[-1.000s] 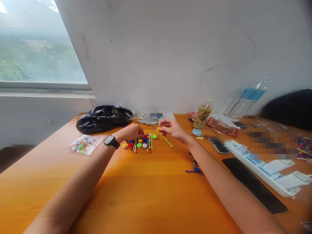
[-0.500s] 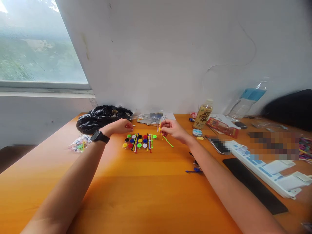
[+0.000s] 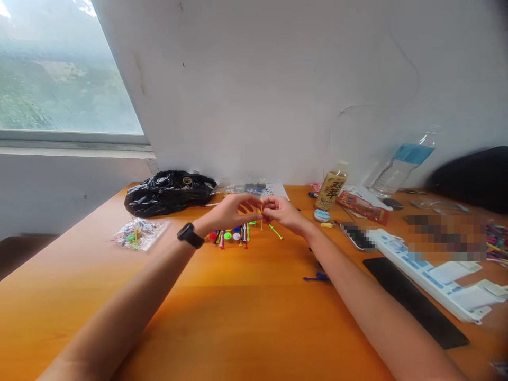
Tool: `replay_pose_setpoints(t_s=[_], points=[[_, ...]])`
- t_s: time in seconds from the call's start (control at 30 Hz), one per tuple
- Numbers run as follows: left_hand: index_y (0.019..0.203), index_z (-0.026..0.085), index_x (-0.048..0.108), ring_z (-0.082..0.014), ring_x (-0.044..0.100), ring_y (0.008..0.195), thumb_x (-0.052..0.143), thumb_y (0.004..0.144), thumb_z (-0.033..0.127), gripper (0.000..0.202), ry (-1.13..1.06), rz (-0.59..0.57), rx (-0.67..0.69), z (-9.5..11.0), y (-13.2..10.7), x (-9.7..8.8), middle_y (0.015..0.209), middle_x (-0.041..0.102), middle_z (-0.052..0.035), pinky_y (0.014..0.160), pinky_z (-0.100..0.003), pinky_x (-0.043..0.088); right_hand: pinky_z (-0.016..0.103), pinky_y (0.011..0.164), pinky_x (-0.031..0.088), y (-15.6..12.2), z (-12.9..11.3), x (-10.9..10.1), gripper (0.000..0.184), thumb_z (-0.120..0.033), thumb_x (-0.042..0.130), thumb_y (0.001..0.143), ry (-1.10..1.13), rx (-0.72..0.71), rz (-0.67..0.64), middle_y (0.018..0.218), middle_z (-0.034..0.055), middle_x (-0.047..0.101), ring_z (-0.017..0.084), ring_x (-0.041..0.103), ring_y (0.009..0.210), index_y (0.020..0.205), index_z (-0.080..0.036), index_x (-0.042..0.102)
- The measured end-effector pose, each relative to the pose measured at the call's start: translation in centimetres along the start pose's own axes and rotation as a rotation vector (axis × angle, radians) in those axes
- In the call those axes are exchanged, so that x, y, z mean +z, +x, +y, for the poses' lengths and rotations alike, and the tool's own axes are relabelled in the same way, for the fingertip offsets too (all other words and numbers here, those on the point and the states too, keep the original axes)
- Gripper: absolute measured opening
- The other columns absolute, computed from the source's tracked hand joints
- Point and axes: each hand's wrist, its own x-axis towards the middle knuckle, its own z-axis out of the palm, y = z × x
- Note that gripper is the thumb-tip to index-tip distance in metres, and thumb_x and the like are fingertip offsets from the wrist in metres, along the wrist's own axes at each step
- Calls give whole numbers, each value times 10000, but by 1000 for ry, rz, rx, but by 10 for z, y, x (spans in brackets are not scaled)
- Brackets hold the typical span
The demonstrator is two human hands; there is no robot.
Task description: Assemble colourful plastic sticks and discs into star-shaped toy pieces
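At mid-frame the right hand (image 3: 281, 212) pinches a yellow stick (image 3: 261, 224), the left hand (image 3: 232, 209) grips something or nothing, unclear, while discs (image 3: 227, 236) and other sticks (image 3: 248, 233) below lie loose, not taken up.

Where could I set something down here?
Bare table shows between the forearms, nearer than the colourful pieces, and left of the left forearm, nearer than the clear bag. Crowded: among those pieces, and at right, around the bottle and power strip.
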Motion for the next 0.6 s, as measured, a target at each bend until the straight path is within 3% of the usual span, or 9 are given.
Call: replay_pose_setpoints(t_s=[0.1,0.23,0.37,0.43,0.5,0.6], points=[[975,164,745,-158,748,842,718,936,329,171,-28,89,45,3,2,22,940,782,-58,802,-261,599,237,568,417,-2,-3,2,159,-273,711,781,-11,-9,-24,640,-37,619,110,557,576,862,-195,599],[864,147,711,-153,741,770,720,934,333,199,-107,68,-7,-6,0,25,827,767,-51,741,-249,600,233,508,229,-5,-4,-1,152,-305,674,822,-147,24,-51,620,-84,478,81,354,525,880,-208,572],[849,142,687,-159,736,737,766,901,344,223,-109,26,-107,-13,-4,26,791,756,-51,668,-234,569,249,553,299,-4,1,-17,152,-322,635,839,-423,81,-45,670,-50,541,110,430,581,927,-198,647],[932,150,712,-160,725,732,781,891,339,205,-47,-29,-114,-14,-6,32,795,752,-43,642,-230,538,262,589,348,-2,6,-27,172,-297,647,814,-628,148,-43,713,-12,617,136,506,631,929,-178,691],[1042,179,751,-169,719,799,750,923,328,190,46,-98,-33,-14,-8,41,891,770,-53,706,-253,531,272,611,379,-1,11,-36,205,-282,677,788,-762,218,-47,718,18,663,165,564,660,947,-157,712],[1028,213,794,-196,704,916,704,963,324,156,177,-207,93,-14,-11,50,996,776,-69,828,-290,509,278,640,425,-4,9,-49,340,-342,735,785,-792,270,-114,749,47,721,193,632,679,1064,-147,722]])
